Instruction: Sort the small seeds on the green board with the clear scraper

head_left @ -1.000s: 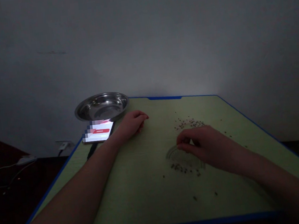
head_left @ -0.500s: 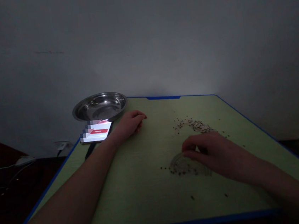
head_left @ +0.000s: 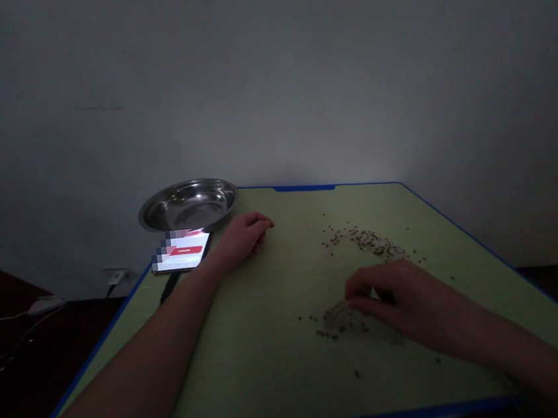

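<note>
My right hand [head_left: 403,302] hovers over the front cluster of small dark grains [head_left: 341,329], thumb and forefinger pinched together. A faint, see-through curved shape [head_left: 337,310] lies by those fingertips, too blurred to name; whatever is in the pinch cannot be made out. Beyond that hand spreads a larger heap of dark grains [head_left: 375,242] mixed with whitish bits. My left hand [head_left: 245,239] rests on the table with its fingers curled closed, and nothing shows in them. It is just right of a lit phone [head_left: 188,250] and in front of a steel basin [head_left: 194,208].
The pale green table [head_left: 255,358] has a blue rim and stands against a grey wall [head_left: 295,81]. Single dark grains [head_left: 357,374] lie scattered about it. A dark strap or cord [head_left: 169,288] runs below the phone. Left of the table are a plug [head_left: 117,276] and white cables.
My right hand has come slightly nearer to me. A dark grain near the front has shifted right. The left hand stays put; the whole view has tilted up a little.
</note>
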